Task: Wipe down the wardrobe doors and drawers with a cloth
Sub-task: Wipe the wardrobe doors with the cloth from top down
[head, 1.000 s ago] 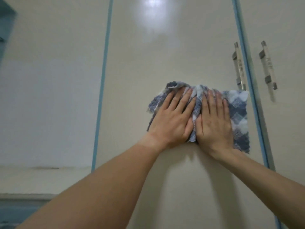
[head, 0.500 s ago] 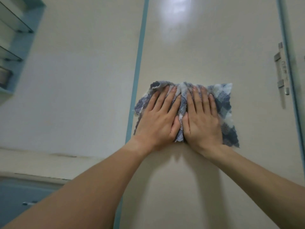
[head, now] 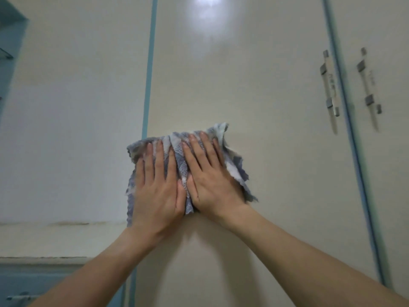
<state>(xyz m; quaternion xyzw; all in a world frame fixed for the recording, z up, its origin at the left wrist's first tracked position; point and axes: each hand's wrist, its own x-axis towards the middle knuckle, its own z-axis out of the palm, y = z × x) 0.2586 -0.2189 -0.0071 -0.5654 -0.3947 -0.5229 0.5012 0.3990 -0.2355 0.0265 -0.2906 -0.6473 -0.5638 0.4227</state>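
Observation:
A blue-and-white checked cloth (head: 180,167) is pressed flat against a cream wardrobe door (head: 254,89). My left hand (head: 157,185) lies on the cloth's left part, fingers straight and pointing up. Beside it, thumbs almost touching, my right hand (head: 210,173) presses the cloth's right part. The cloth is bunched into folds between the hands, and its left edge overlaps the blue strip (head: 148,69) at the door's left side. Most of the cloth is hidden under the palms.
Two metal bar handles (head: 329,85) (head: 368,83) flank a blue seam (head: 345,111) at the right, where the neighbouring door begins. A pale wall panel (head: 66,107) is to the left, with a ledge (head: 44,240) and a blue drawer front (head: 33,284) below it.
Both hands slid the cloth leftward across the door to the blue strip and slightly down. The cloth has bunched narrower, and the hands now angle apart.

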